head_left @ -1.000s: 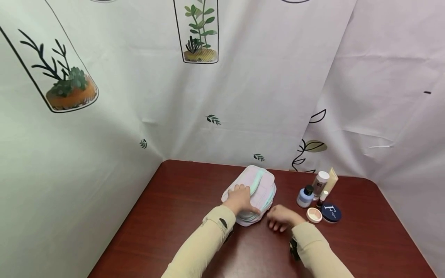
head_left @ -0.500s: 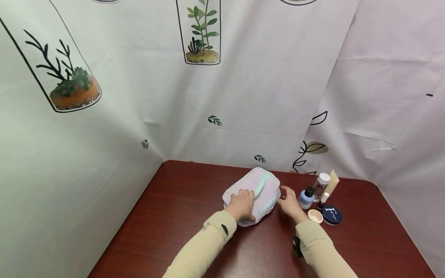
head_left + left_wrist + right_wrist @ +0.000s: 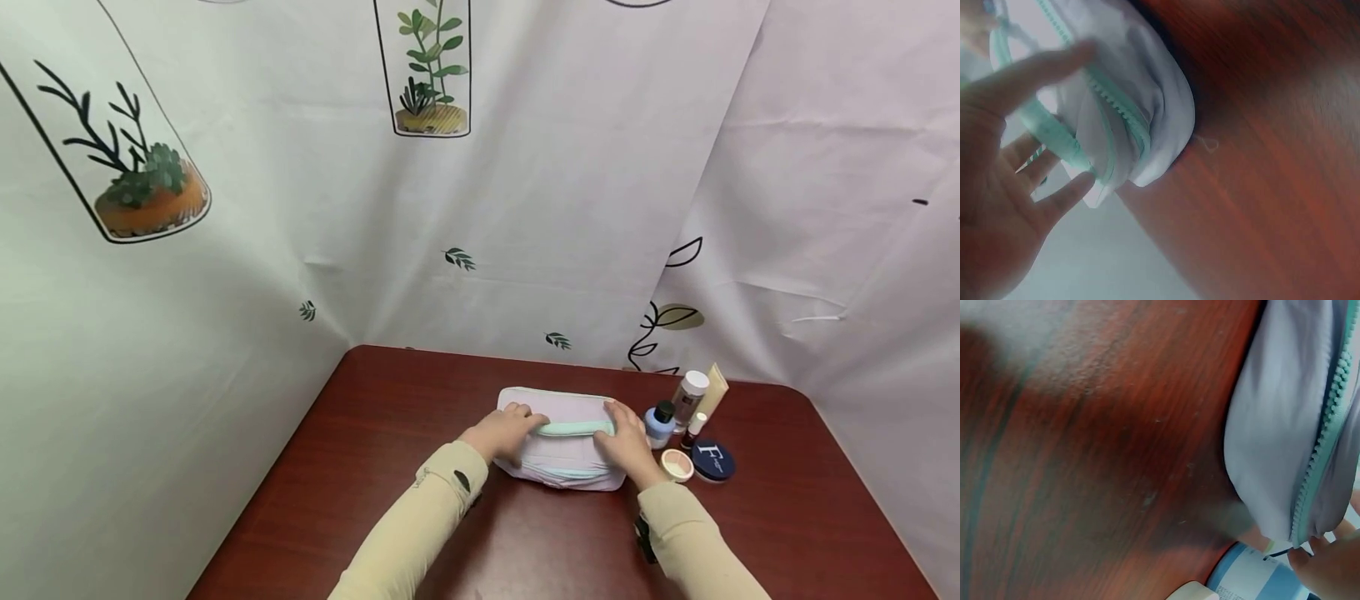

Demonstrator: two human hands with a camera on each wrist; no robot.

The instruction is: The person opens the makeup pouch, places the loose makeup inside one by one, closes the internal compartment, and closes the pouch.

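Note:
A pale lilac cosmetic bag [image 3: 567, 451] with a mint-green handle strap and zipper lies lengthwise on the table. At its left end is my left hand [image 3: 504, 431]; the left wrist view shows its fingers [image 3: 1063, 199] spread and fairly straight against the bag, the thumb over the top. My right hand [image 3: 628, 442] holds the right end from above. In the right wrist view its fingertips [image 3: 1307, 557] are at the end of the mint zipper [image 3: 1322, 450], beside a thin dark cord; much of that hand is out of frame.
Right of the bag stand a blue bottle [image 3: 659, 427], a white-capped bottle [image 3: 687, 402], a cream tube [image 3: 714, 390] and a small white-capped vial [image 3: 693, 431]. A small open pot [image 3: 677, 465] and a round navy compact [image 3: 713, 461] lie before them. Fabric hangs behind the table [image 3: 360, 467].
The bag has turned from a slant to lie straight across in front of me. My right hand has come from beside it onto its right end; my left hand stays at the left end.

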